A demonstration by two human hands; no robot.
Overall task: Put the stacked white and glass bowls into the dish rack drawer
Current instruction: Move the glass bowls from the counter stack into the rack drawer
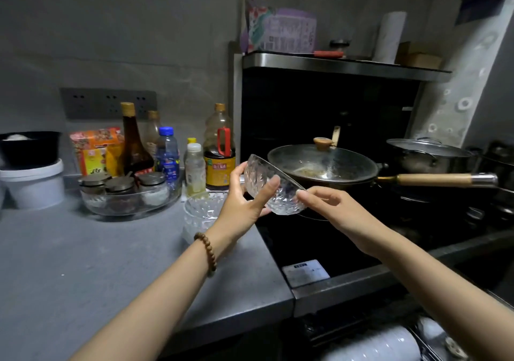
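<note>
Honestly can't read anything here. The soy sauce bottle (219,149), water bottle (167,152), seasoning packets (96,149) and purple box (289,31) all have labels, but they're too blurry.

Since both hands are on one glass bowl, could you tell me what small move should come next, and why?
Probably lower the glass bowl toward the dish rack drawer at bottom right. The left hand and right hand hold it tilted above the stove edge, white bowls already sit in the drawer, and another glass bowl waits on the counter.
</note>
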